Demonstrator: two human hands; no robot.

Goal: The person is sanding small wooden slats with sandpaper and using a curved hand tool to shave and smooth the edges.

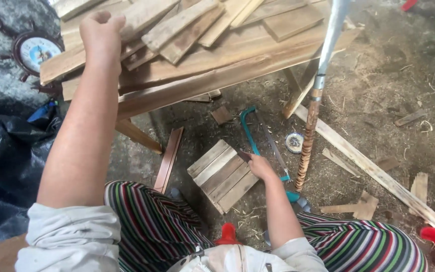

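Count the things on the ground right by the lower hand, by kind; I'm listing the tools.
Slatted wooden panel: 1
Teal-framed saw: 1
Round tin: 1
Patterned stick: 1
Total: 4
The right hand touches the panel; the left hand rests on the planks.

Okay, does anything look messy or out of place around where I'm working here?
Yes. The rough wooden planks under your left hand are heaped crisscross on the bench, some jutting over its edge. Offcuts and shavings litter the dirt floor, and a teal-framed hacksaw lies there by your right hand.
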